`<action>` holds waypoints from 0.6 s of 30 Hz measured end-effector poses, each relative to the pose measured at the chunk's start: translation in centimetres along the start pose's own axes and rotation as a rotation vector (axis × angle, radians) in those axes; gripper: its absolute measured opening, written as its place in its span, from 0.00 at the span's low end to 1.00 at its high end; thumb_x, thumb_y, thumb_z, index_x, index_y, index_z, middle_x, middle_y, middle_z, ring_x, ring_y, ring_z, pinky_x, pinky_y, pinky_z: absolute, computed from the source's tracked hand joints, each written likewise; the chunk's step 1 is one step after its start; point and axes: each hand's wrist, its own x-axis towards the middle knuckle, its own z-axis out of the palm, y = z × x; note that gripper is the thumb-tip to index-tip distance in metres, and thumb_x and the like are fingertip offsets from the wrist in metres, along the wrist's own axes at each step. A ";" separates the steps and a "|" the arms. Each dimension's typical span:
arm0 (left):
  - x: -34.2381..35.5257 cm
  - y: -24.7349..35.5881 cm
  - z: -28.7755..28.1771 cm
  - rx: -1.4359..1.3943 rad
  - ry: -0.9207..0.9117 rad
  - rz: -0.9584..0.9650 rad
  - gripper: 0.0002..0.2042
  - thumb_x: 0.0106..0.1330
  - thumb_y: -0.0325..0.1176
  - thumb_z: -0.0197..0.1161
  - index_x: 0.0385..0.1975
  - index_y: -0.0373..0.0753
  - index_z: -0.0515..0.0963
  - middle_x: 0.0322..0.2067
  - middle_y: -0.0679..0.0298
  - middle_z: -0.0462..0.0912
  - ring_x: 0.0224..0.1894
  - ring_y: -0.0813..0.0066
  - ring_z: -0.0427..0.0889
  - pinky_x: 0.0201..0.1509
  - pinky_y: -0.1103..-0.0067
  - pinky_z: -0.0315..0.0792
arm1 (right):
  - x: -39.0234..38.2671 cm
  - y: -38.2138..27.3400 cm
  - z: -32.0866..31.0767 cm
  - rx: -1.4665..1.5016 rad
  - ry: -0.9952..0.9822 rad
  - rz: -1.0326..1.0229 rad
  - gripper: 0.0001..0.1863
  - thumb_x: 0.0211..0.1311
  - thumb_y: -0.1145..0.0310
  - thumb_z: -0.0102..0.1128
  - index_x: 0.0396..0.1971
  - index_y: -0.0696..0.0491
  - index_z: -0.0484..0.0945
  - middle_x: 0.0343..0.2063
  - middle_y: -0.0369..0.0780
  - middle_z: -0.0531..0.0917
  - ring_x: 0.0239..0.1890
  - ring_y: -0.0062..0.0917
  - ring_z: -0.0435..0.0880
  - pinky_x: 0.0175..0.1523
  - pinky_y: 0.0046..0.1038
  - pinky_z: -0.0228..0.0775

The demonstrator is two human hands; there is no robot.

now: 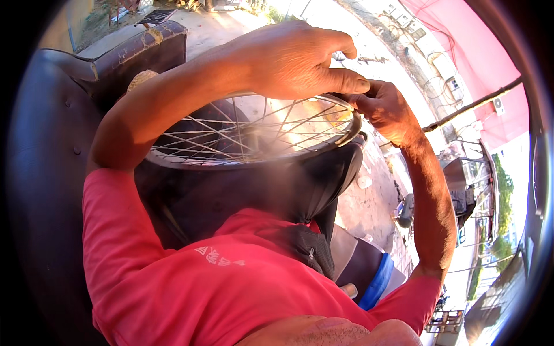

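A spoked bicycle wheel rim (231, 163) lies flat across my lap on dark trousers (242, 193). My left hand (297, 63) is over the rim's far right side, index finger curled in the air, apart from the thumb, whose tip is beside my right hand. My right hand (384, 112) grips the rim at its right, thumb and fingers closed on it; their exact contact is partly hidden by the left thumb. A dark zipped bag or pocket (311, 254) is at my waist, over the red shirt.
A dark padded seat (52, 132) with a worn armrest (138, 46) is at my left. Pale ground (363, 205) lies beyond my lap. At right are a pink sheet (490, 46), a pole (461, 109) and a cluttered metal structure (473, 179).
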 end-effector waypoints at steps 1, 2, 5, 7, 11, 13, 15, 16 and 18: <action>0.0 0.0 0.0 0.017 -0.013 0.004 0.22 0.68 0.45 0.67 0.54 0.37 0.76 0.29 0.55 0.85 0.31 0.64 0.84 0.36 0.70 0.75 | 0.3 0.6 0.0 0.054 -0.019 0.027 0.23 0.63 0.51 0.64 0.32 0.60 0.86 0.24 0.39 0.83 0.31 0.21 0.78 0.39 0.28 0.70; -0.1 -0.2 -0.1 0.031 -0.028 0.009 0.22 0.68 0.45 0.67 0.55 0.37 0.77 0.29 0.55 0.85 0.31 0.64 0.84 0.36 0.70 0.74 | 0.5 0.9 0.0 0.109 -0.037 0.056 0.23 0.63 0.51 0.65 0.32 0.61 0.86 0.24 0.38 0.82 0.31 0.21 0.78 0.39 0.28 0.70; 0.1 -0.5 0.1 0.076 -0.021 0.069 0.28 0.65 0.54 0.68 0.53 0.35 0.78 0.25 0.53 0.84 0.29 0.60 0.86 0.35 0.68 0.75 | 0.3 1.1 -0.3 0.241 -0.071 0.144 0.22 0.62 0.51 0.69 0.33 0.59 0.84 0.23 0.32 0.79 0.26 0.15 0.70 0.34 0.22 0.62; 0.4 -0.7 0.4 0.102 -0.013 0.103 0.31 0.64 0.58 0.67 0.53 0.34 0.78 0.23 0.52 0.84 0.29 0.57 0.87 0.35 0.66 0.76 | 0.0 1.1 -0.5 0.251 -0.053 0.170 0.22 0.63 0.51 0.70 0.31 0.58 0.83 0.23 0.31 0.78 0.25 0.13 0.69 0.32 0.20 0.60; 0.6 -0.5 0.5 0.138 -0.037 0.079 0.31 0.64 0.58 0.67 0.52 0.34 0.78 0.26 0.51 0.85 0.32 0.55 0.87 0.37 0.65 0.76 | -0.1 0.6 0.2 -0.021 0.043 0.158 0.22 0.64 0.52 0.68 0.27 0.59 0.82 0.23 0.32 0.79 0.27 0.14 0.72 0.33 0.21 0.62; 0.6 -0.3 0.6 0.147 -0.069 0.057 0.30 0.64 0.57 0.67 0.53 0.35 0.78 0.30 0.52 0.85 0.35 0.56 0.86 0.40 0.65 0.76 | -0.1 0.5 0.0 -0.004 0.036 0.134 0.21 0.64 0.52 0.68 0.27 0.59 0.82 0.23 0.32 0.79 0.26 0.14 0.72 0.32 0.20 0.62; 0.7 -0.1 0.6 0.159 -0.113 0.039 0.28 0.66 0.54 0.67 0.55 0.37 0.77 0.36 0.53 0.84 0.38 0.58 0.83 0.43 0.66 0.75 | -0.4 0.2 0.0 0.092 0.031 0.148 0.21 0.63 0.53 0.68 0.26 0.59 0.82 0.22 0.32 0.79 0.26 0.14 0.72 0.32 0.20 0.62; 0.7 0.0 0.5 0.162 -0.114 0.046 0.27 0.66 0.54 0.67 0.54 0.37 0.77 0.37 0.53 0.84 0.39 0.58 0.83 0.43 0.66 0.75 | -0.7 0.0 0.0 0.179 0.029 0.174 0.21 0.63 0.53 0.68 0.26 0.59 0.82 0.22 0.32 0.79 0.26 0.14 0.72 0.31 0.20 0.62; 0.5 0.0 0.5 0.168 -0.119 0.054 0.27 0.66 0.54 0.67 0.54 0.38 0.78 0.38 0.53 0.84 0.40 0.57 0.84 0.44 0.66 0.75 | -0.7 0.0 0.0 0.288 0.013 0.195 0.21 0.63 0.53 0.68 0.26 0.59 0.82 0.22 0.32 0.79 0.25 0.14 0.72 0.31 0.20 0.62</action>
